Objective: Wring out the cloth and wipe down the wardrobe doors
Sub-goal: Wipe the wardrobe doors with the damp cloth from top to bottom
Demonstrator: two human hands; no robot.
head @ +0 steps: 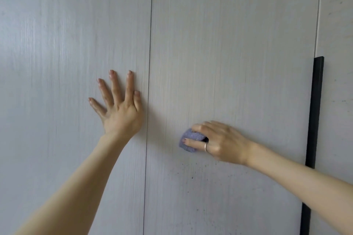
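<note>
Hands apart: left hand (122, 112) flat on grained door (66, 63); right hand (219, 143) grips nubby purple cloth (189, 139).

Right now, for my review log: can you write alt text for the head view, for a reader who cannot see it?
A right hand presses a bunched purple terry cloth against a pale wood-grain wardrobe door, above scattered dark specks. The left hand rests flat, fingers spread, on the neighbouring door; a long black vertical handle runs at right.

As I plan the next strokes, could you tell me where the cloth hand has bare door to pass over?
Bare door lies above the right hand and cloth, between the seam and black handle. Left of the seam, the left hand blocks.
</note>
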